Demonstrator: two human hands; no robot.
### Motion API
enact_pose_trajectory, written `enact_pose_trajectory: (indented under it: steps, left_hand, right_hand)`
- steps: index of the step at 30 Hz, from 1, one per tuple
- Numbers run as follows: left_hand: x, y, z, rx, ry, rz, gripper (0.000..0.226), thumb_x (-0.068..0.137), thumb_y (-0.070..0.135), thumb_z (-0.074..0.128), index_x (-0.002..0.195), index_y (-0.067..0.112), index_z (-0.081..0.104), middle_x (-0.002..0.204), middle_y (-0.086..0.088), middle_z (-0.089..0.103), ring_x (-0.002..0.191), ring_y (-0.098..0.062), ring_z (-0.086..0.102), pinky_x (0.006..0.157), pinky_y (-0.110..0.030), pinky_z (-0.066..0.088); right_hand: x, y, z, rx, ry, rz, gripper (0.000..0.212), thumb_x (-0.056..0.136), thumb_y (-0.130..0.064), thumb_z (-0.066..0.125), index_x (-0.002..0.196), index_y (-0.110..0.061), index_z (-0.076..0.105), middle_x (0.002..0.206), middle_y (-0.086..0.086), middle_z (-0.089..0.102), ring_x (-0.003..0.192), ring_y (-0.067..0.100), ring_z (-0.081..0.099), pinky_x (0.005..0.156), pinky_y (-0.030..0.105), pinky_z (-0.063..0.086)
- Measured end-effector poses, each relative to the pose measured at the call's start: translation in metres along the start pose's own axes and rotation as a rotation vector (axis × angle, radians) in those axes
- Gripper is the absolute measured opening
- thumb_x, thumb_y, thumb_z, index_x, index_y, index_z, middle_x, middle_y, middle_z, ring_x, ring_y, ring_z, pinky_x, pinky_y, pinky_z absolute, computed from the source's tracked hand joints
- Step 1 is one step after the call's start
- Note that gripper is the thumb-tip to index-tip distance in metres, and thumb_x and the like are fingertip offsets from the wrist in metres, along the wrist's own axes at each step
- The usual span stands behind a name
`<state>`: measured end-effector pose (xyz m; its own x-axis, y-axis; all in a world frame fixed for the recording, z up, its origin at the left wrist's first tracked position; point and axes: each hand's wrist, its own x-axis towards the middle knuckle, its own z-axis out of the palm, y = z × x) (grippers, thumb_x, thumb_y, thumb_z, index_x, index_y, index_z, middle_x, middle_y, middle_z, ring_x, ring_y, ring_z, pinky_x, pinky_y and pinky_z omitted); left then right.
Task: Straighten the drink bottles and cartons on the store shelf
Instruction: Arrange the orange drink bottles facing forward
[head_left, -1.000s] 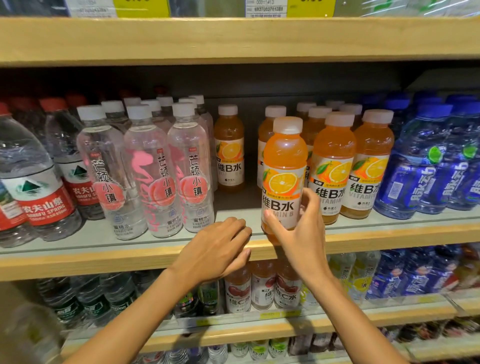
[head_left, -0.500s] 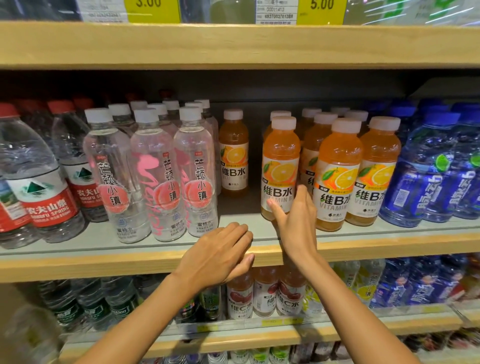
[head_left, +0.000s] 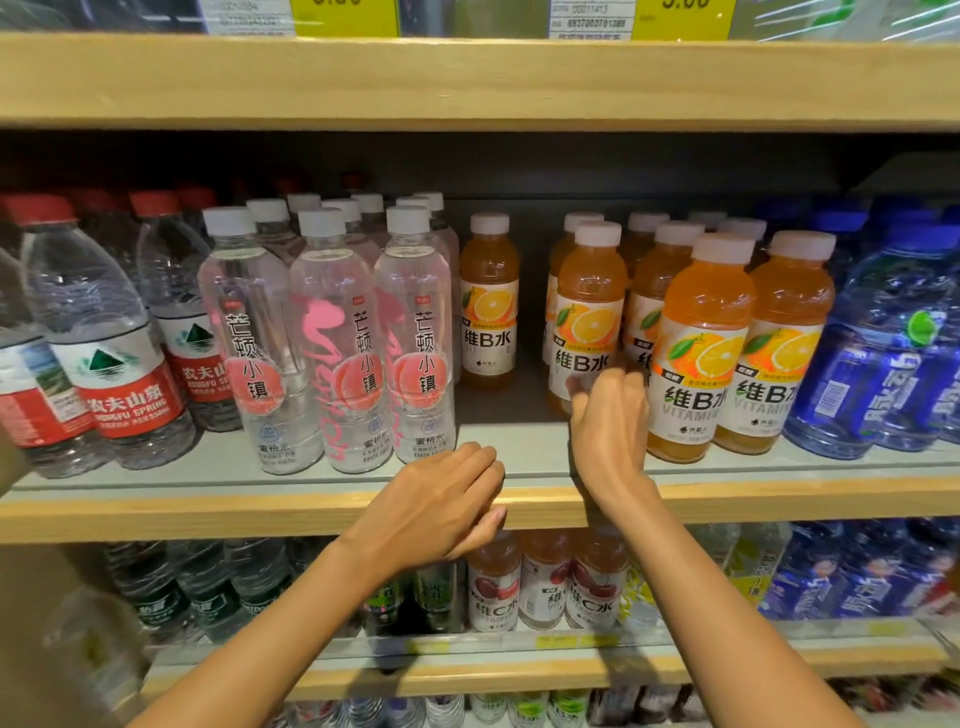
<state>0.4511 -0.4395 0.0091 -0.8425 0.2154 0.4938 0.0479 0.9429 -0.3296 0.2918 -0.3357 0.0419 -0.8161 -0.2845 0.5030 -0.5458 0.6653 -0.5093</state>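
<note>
Along the shelf (head_left: 208, 512), from its left end: red-capped water bottles (head_left: 104, 364), then three clear peach-label bottles (head_left: 332, 353) standing upright just behind the front edge. The left hand (head_left: 436, 506) stays where it was a second ago, lying released on the wooden front edge with fingers loosely bent over the lip and grasping nothing. Behind it a bare lane of shelf runs back to a lone orange bottle (head_left: 488, 306) set deep toward the rear. The handled orange bottle (head_left: 589, 322), which a second ago stood at the very front edge in the right hand's grasp, now stands upright farther back, behind the line of the front orange pair (head_left: 701, 353). The right hand (head_left: 608, 421) is released rather than clenched, its motion-blurred fingers laid against the bottle's lower label. Bare shelf lies between this bottle and the front edge. Blue bottles (head_left: 872, 364) fill the right end, close beside the orange pair.
</note>
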Motion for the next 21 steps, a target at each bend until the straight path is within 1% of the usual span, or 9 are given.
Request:
enact_pose_trajectory:
  steps: [2, 4, 6, 8, 10, 13, 15, 17, 21]
  left_hand:
    - [-0.003, -0.003, 0.001, 0.020, 0.022, 0.024, 0.034, 0.095, 0.029, 0.045, 0.098, 0.003, 0.066, 0.095, -0.011, 0.064, 0.083, -0.024, 0.063, 0.066, -0.034, 0.053]
    - [-0.003, -0.005, 0.002, 0.047, 0.040, 0.050, 0.035, 0.095, 0.028, 0.044, 0.100, 0.001, 0.066, 0.097, -0.013, 0.065, 0.085, -0.026, 0.063, 0.070, -0.034, 0.053]
    - [-0.003, -0.005, 0.003, 0.059, 0.051, 0.070, 0.036, 0.096, 0.027, 0.043, 0.101, 0.000, 0.066, 0.098, -0.014, 0.065, 0.087, -0.027, 0.063, 0.072, -0.035, 0.053]
    - [-0.004, -0.005, 0.004, 0.071, 0.061, 0.078, 0.036, 0.096, 0.026, 0.043, 0.101, -0.001, 0.066, 0.099, -0.016, 0.065, 0.088, -0.029, 0.063, 0.073, -0.036, 0.053]
    - [-0.006, -0.005, 0.004, 0.088, 0.073, 0.085, 0.036, 0.095, 0.026, 0.046, 0.103, -0.002, 0.067, 0.100, -0.017, 0.066, 0.090, -0.029, 0.064, 0.075, -0.036, 0.053]
    - [-0.008, -0.005, 0.005, 0.098, 0.083, 0.094, 0.038, 0.094, 0.027, 0.047, 0.105, -0.003, 0.067, 0.103, -0.017, 0.067, 0.093, -0.030, 0.065, 0.077, -0.036, 0.054]
    - [-0.008, -0.005, 0.006, 0.103, 0.090, 0.099, 0.039, 0.094, 0.028, 0.047, 0.106, -0.003, 0.067, 0.104, -0.017, 0.067, 0.094, -0.029, 0.065, 0.078, -0.036, 0.054]
    - [-0.008, -0.005, 0.008, 0.118, 0.100, 0.104, 0.040, 0.094, 0.029, 0.047, 0.107, -0.002, 0.068, 0.105, -0.017, 0.068, 0.095, -0.028, 0.065, 0.079, -0.035, 0.054]
    - [-0.009, -0.006, 0.011, 0.138, 0.119, 0.108, 0.039, 0.095, 0.030, 0.046, 0.106, -0.001, 0.068, 0.104, -0.016, 0.068, 0.095, -0.027, 0.065, 0.078, -0.034, 0.054]
  right_hand:
    - [-0.009, 0.000, -0.003, 0.045, 0.114, -0.059, 0.024, 0.090, -0.010, 0.059, 0.110, 0.002, 0.053, 0.107, 0.020, 0.055, 0.100, 0.035, 0.055, 0.077, 0.039, 0.046]
    - [-0.018, -0.003, -0.004, 0.170, 0.190, -0.245, 0.020, 0.089, -0.010, 0.060, 0.106, -0.001, 0.054, 0.096, 0.014, 0.056, 0.089, 0.030, 0.057, 0.068, 0.037, 0.045]
    - [-0.017, -0.012, 0.000, 0.322, 0.052, -0.357, 0.019, 0.090, -0.015, 0.060, 0.105, -0.004, 0.055, 0.090, 0.006, 0.056, 0.083, 0.024, 0.058, 0.065, 0.032, 0.047]
    - [-0.006, -0.023, 0.008, 0.423, -0.154, -0.300, 0.024, 0.090, -0.022, 0.063, 0.104, -0.003, 0.058, 0.092, 0.009, 0.062, 0.085, 0.023, 0.060, 0.071, 0.035, 0.050]
    - [0.009, -0.035, 0.023, 0.467, -0.255, -0.212, 0.031, 0.089, -0.026, 0.065, 0.107, -0.002, 0.058, 0.096, 0.013, 0.066, 0.088, 0.027, 0.062, 0.078, 0.035, 0.049]
    - [0.031, -0.052, 0.047, 0.447, -0.251, -0.159, 0.059, 0.087, -0.033, 0.067, 0.129, -0.001, 0.042, 0.127, 0.016, 0.055, 0.117, 0.029, 0.052, 0.090, 0.027, 0.034]
    - [0.044, -0.058, 0.061, 0.445, -0.260, -0.098, 0.069, 0.084, -0.039, 0.068, 0.133, -0.001, 0.037, 0.133, 0.016, 0.050, 0.122, 0.030, 0.048, 0.090, 0.025, 0.031]
    - [0.053, -0.061, 0.074, 0.515, -0.305, -0.036, 0.076, 0.083, -0.041, 0.069, 0.137, -0.001, 0.034, 0.137, 0.016, 0.048, 0.125, 0.031, 0.047, 0.096, 0.030, 0.034]
    - [0.058, -0.061, 0.089, 0.646, -0.327, -0.011, 0.079, 0.079, -0.035, 0.075, 0.139, -0.006, 0.031, 0.137, 0.012, 0.049, 0.124, 0.028, 0.049, 0.093, 0.028, 0.036]
